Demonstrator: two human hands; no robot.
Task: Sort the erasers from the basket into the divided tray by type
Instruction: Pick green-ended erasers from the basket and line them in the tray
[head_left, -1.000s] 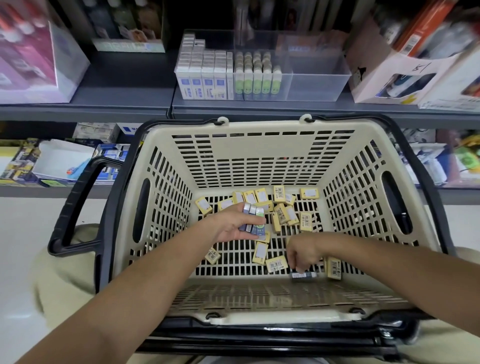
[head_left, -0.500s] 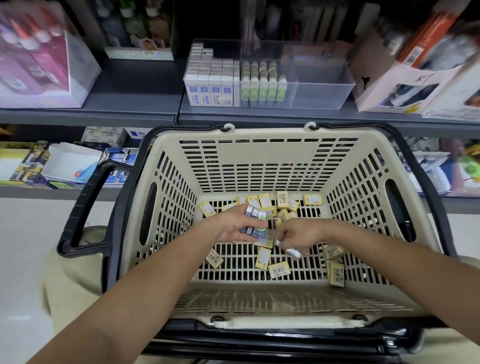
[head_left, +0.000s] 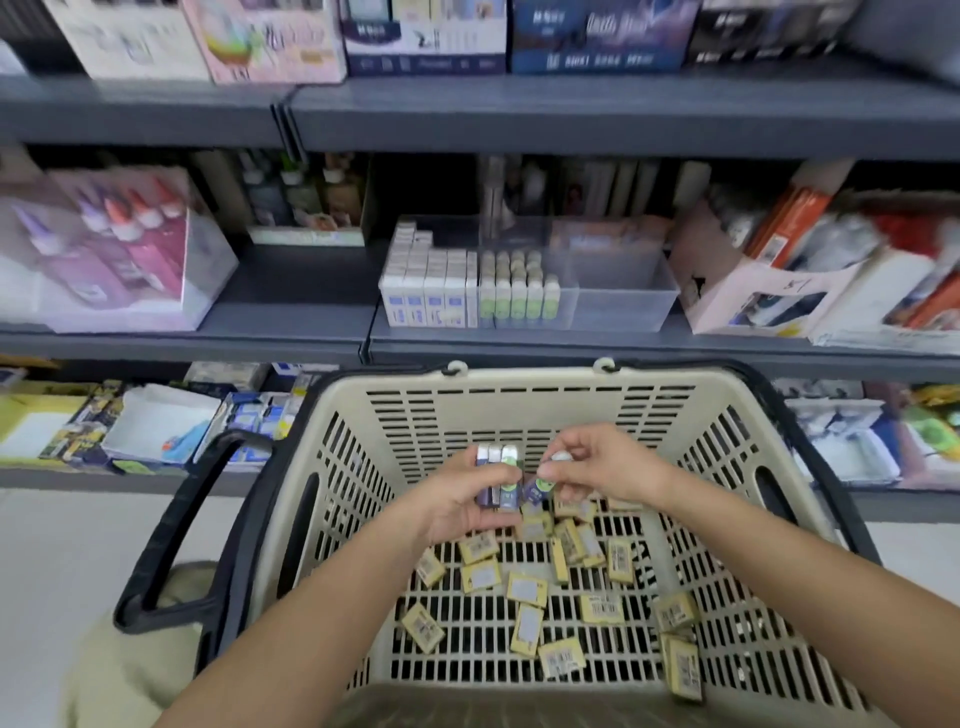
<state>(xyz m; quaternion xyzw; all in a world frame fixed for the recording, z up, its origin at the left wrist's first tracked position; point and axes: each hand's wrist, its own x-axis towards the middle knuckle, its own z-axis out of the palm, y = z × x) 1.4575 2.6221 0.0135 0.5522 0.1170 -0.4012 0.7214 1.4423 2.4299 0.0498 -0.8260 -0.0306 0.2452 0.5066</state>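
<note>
Sleeved erasers (head_left: 497, 460) stand gripped in left hand (head_left: 457, 509) over the basket (head_left: 524, 400); right hand (head_left: 602, 467) pinches another eraser (head_left: 540, 487) there

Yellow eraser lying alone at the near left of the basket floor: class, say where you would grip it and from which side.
Probably best pinched across its two long edges, coming straight down from above: the yellow eraser lies flat on the slotted floor, clear of its neighbours, and the walls of the basket look too high for a sideways reach.
</note>
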